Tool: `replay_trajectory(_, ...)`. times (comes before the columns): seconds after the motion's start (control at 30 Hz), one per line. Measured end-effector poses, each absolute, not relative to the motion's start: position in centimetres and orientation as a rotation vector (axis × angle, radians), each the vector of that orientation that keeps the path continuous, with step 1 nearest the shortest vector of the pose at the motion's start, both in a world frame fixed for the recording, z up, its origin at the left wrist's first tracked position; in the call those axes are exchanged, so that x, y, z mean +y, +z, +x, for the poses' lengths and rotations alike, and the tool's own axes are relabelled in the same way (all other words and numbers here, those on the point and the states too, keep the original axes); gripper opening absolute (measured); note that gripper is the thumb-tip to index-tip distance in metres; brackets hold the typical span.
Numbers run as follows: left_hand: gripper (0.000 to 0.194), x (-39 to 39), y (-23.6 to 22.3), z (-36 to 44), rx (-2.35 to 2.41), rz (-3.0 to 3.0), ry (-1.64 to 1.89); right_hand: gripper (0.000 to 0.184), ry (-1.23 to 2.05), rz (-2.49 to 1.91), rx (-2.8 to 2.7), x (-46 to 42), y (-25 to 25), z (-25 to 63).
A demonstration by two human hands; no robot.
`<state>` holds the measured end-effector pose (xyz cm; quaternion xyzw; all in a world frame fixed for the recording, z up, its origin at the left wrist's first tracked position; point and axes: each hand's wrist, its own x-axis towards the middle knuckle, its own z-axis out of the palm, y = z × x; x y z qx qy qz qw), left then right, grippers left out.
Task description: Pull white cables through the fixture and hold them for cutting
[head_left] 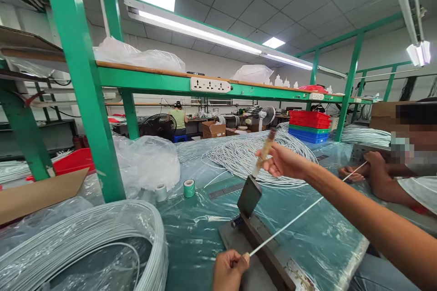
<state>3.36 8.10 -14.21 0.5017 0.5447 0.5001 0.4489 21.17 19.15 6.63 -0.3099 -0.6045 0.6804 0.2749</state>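
My right hand (pixel 282 161) is closed around the wooden handle (pixel 265 149) of a lever cutter; its blade arm (pixel 249 196) stands raised over the grey metal base (pixel 254 241). My left hand (pixel 229 269) pinches the near end of a thin white cable (pixel 293 220), which stretches away to the right across the cutter base. At the right, a co-worker's hands (pixel 368 168) hold the cable's far end.
A large coil of white cable (pixel 82 241) lies at the near left, another pile (pixel 246 154) behind the cutter. Two tape rolls (pixel 189 188) stand by a green frame post (pixel 88 100). Stacked red and blue bins (pixel 309 126) sit far right. Another person sits far back.
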Motion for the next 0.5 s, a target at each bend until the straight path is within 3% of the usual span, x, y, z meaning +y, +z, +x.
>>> replay_trajectory(0.27,0.034,7.4,-12.1,3.9,1.408,1.174,1.201,0.025,1.741,-1.160,-1.450,7.6,0.0,27.8)
replay_trajectory(0.5,0.031,7.2,-11.9,3.9,1.410,1.172,1.211,0.042,1.870,-1.278,-1.377,4.2,-2.2,28.5)
